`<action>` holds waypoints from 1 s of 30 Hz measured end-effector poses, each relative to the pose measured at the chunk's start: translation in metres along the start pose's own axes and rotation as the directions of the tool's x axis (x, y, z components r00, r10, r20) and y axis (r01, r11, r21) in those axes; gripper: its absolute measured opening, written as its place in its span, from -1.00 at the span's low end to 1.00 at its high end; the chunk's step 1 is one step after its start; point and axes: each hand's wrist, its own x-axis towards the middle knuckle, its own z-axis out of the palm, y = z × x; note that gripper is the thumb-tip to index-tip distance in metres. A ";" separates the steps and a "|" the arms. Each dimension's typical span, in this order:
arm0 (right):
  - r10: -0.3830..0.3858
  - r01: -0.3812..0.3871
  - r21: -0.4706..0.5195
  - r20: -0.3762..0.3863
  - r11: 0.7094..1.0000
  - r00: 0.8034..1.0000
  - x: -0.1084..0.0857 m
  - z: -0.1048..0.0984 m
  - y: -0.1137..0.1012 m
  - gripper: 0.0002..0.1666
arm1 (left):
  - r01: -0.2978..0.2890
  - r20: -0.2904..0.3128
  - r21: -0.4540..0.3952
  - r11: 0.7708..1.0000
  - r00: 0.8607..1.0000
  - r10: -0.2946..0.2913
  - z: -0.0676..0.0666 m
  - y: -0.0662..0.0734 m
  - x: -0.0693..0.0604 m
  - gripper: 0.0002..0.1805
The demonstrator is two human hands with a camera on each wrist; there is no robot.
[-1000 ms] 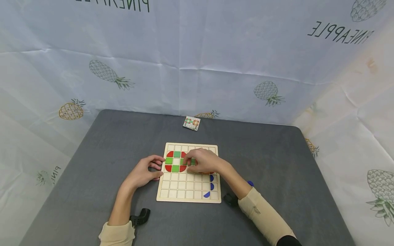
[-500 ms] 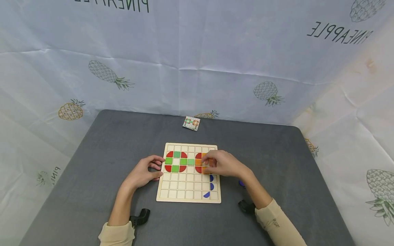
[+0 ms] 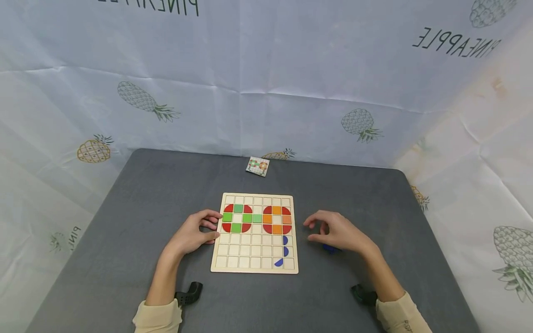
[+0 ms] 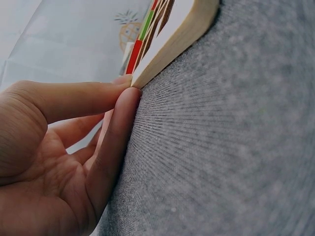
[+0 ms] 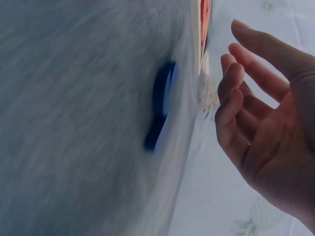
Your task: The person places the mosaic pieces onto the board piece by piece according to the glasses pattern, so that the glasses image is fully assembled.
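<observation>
A wooden grid board (image 3: 245,254) lies on the table, with red, green and orange pieces forming two rings joined by a green square (image 3: 257,218). Three blue half-round pieces (image 3: 285,251) sit in its lower right squares. At the board's left edge, my left hand (image 3: 193,235) touches the rim with thumb and fingertips; the left wrist view has them against the wooden edge. My right hand (image 3: 339,230) is held in the air right of the board, fingers loosely bent and nothing between them. Below it lie blue pieces (image 3: 331,249), partly hidden by the hand and blurred in the right wrist view.
A small pattern card (image 3: 257,166) with coloured shapes lies near the table's far edge. The grey table (image 3: 175,180) meets a pineapple-print cloth (image 3: 291,60) behind and at the sides. Black wrist devices (image 3: 190,293) are worn on both arms.
My right hand has moved off the board to the right, uncovering the complete red and orange ring, and is now above the blue pieces. The left hand stays at the board's edge.
</observation>
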 end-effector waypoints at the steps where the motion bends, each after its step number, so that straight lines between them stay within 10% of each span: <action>1: 0.007 -0.007 -0.001 -0.002 1.000 1.000 -0.004 -0.001 0.002 -0.60 | 0.001 -0.001 0.001 1.000 1.000 -0.001 0.000 0.000 0.000 -0.45; 30: 0.125 -0.127 0.012 0.083 0.992 0.989 -0.031 -0.002 0.027 -0.79 | 0.005 0.002 -0.014 1.000 1.000 -0.005 0.000 0.000 0.000 -0.45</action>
